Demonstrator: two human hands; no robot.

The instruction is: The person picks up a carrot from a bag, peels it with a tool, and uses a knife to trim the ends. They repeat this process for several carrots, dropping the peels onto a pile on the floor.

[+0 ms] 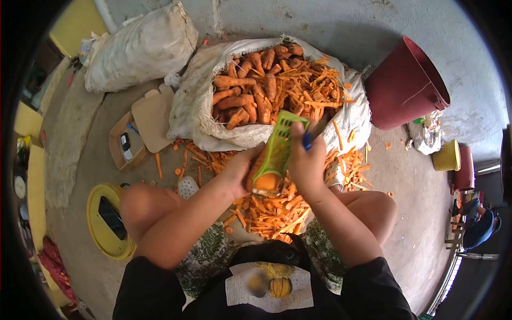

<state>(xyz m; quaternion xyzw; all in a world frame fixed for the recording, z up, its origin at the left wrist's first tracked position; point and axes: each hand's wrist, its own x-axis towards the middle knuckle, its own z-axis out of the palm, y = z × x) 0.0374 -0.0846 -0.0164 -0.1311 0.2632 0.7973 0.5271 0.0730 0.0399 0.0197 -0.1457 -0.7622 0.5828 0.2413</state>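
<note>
Above the peelings, my left hand (242, 172) is closed round the left side of a green perforated plastic basket (276, 146). Orange carrot (266, 182) shows at the basket's lower end and along its left side; how it sits inside is partly hidden. My right hand (308, 166) is closed at the basket's right side, its thumb near the upper rim. A small blue-handled tool (307, 141) sticks out of the right hand, with a blurred, blade-like part pointing up and right. Beyond both hands, an open white sack (197, 114) bears whole carrots (261, 101) and cut strips (314, 85).
Carrot strips (277, 216) lie heaped on the floor between my legs. A dark red bucket (397, 88) leans right of the sack; a full white sack (141, 50) lies at back left. Left are a cardboard box (125, 160) and a yellow lid (96, 218) with a phone (111, 217).
</note>
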